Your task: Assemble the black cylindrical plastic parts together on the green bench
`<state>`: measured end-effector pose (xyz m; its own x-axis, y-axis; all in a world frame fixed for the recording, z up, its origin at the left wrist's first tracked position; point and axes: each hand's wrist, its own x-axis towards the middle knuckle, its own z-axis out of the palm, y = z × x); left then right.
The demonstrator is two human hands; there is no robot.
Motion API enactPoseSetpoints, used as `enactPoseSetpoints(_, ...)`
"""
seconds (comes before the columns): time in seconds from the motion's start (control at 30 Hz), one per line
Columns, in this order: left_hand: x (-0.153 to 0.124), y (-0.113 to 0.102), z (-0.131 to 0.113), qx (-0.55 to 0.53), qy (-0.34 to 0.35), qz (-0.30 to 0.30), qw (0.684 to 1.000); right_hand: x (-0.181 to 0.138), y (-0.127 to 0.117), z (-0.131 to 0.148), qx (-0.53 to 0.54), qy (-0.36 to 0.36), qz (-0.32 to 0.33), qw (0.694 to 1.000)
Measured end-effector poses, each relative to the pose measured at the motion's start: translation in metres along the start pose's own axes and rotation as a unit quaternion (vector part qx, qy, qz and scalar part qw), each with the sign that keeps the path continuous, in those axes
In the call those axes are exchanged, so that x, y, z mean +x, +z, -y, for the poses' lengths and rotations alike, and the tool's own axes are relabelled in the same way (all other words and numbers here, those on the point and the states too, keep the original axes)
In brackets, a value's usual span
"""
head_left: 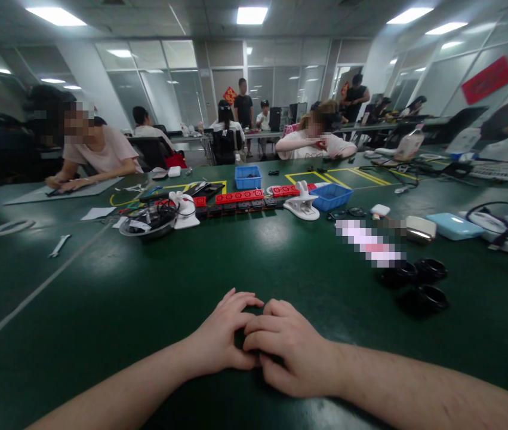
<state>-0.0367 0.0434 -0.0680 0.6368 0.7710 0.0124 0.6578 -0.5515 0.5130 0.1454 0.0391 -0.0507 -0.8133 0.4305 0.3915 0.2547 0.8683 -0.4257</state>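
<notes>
My left hand (224, 334) and my right hand (287, 349) rest together on the dark green table (101, 298) near its front edge. The fingers of both are curled and meet over a small dark thing between them, which the fingers hide too much to name. Three black rings (419, 280) lie on the table to the right, a short way beyond my right hand.
Further back stand red and black strips (236, 200), two blue bins (332, 196), white clamp-like holders (302, 203), a clear bowl with cables (148, 221) and a wrench (59, 245). Other people sit at the far side and at tables behind.
</notes>
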Motion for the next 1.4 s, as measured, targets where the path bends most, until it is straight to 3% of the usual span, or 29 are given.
enactPoseSetpoints(0.9, -0.0004, 0.0006, 0.0015, 0.0, 0.017, 0.0, 1.0, -0.0026, 0.0014, -0.0008, -0.024, 0.029, -0.017, 0.999)
enactPoseSetpoints(1.1, 0.0002, -0.0005, -0.0009, 0.001, 0.007, -0.007, 1.0, -0.0046, -0.001, 0.0006, 0.022, -0.03, -0.024, 0.999)
enactPoseSetpoints(1.3, 0.0008, -0.003, -0.0022, -0.004, 0.0, 0.008, 1.0, -0.0079, 0.001, 0.0005, 0.05, -0.059, -0.08, 0.994)
enactPoseSetpoints(1.4, 0.0002, -0.0034, -0.0033, -0.004, -0.002, 0.007, 1.0, -0.008, 0.003, 0.001, 0.044, -0.068, -0.069, 0.994)
